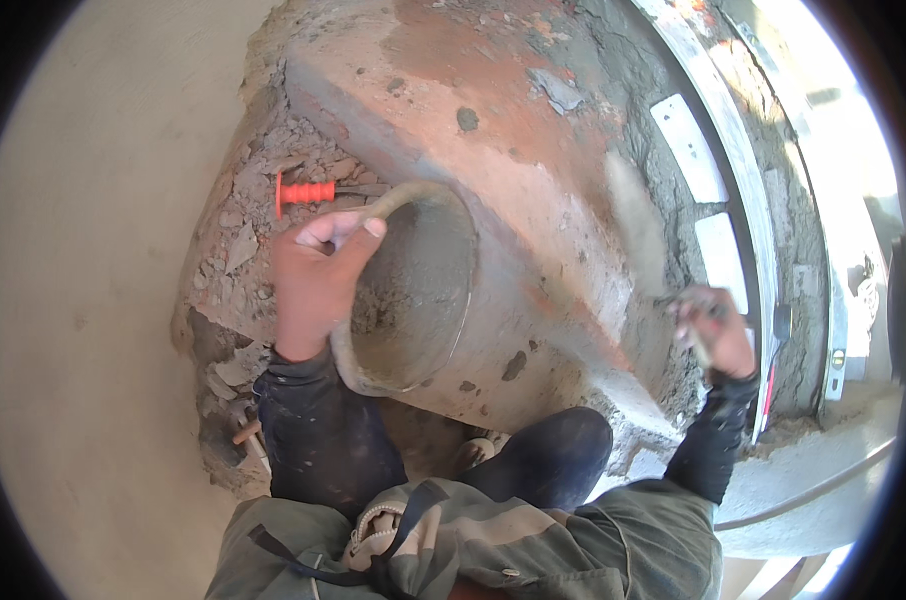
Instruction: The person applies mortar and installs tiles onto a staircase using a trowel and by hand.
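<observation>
Pinching the thick rim of a round bucket [344,350] between thumb and fingers, the left hand [318,285] steadies it above the legs, near centre. The wet mortar [383,305] inside probably makes it heavy, bottom-weighted and slick, so that stout rim seems the best hold. The right hand [715,330] curls around what looks like the handle of a blurred trowel [638,225], likely light and stiff. Rubble [241,250] and an orange-gripped chisel [308,192] crowd the bucket's left; long metal straightedges [730,150] limit room beyond the right hand, while the sloping surface [563,270] between the hands offers more space.
</observation>
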The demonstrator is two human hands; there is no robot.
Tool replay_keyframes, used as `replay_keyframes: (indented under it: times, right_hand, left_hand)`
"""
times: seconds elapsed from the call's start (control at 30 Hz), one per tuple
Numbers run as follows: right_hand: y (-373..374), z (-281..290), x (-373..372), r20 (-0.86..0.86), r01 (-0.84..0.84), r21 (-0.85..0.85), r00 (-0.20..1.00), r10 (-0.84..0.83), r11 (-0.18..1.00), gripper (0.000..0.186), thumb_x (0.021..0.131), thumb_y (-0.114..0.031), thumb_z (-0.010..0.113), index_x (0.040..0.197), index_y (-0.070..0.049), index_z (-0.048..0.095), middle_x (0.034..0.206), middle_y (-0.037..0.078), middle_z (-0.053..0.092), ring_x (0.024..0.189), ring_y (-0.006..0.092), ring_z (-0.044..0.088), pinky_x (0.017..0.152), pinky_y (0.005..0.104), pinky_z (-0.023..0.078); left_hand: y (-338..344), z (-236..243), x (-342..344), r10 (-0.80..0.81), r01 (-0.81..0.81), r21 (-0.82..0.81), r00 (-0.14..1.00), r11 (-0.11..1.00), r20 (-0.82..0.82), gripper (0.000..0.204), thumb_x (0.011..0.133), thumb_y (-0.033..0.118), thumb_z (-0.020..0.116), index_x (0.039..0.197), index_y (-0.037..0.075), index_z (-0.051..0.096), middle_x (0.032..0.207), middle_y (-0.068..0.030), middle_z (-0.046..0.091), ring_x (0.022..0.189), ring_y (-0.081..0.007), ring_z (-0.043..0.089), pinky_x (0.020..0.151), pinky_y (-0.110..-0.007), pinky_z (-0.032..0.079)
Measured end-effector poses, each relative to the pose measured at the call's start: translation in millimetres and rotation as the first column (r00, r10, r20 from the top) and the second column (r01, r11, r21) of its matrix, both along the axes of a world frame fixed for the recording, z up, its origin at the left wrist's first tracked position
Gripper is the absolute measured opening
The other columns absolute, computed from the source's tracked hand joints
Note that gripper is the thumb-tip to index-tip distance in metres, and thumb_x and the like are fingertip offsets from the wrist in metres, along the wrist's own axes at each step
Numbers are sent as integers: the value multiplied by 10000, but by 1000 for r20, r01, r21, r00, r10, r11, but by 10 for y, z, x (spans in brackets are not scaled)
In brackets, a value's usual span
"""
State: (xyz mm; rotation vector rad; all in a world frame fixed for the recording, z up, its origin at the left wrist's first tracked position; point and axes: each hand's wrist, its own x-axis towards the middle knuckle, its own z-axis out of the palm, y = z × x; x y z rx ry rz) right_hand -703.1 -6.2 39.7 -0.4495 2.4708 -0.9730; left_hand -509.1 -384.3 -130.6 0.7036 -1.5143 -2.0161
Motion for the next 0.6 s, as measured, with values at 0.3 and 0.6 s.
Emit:
replay_keyframes:
  times: [0.3,0.6]
  right_hand:
    - [-1723,-1574,1133,-24,-419,732,772,635,538,260,866,-144,629,1075,8,656,1069,199,661,926,310,702,784,445,576]
    - [-1534,-1248,1226,-480,-250,752,427,767,610,208,833,-141,615,963,0,696,921,167,628,772,302,694,586,409,573]
  left_hand:
    - [272,94,-137,-57,55,-110,998,992,-10,185,893,142,750,957,-32,755,675,92,549,612,-3,431,535,-209,337]
    - [299,21,4,-37,33,-220,999,975,-13,147,908,108,735,936,-37,741,685,93,538,629,-9,424,545,-221,337]
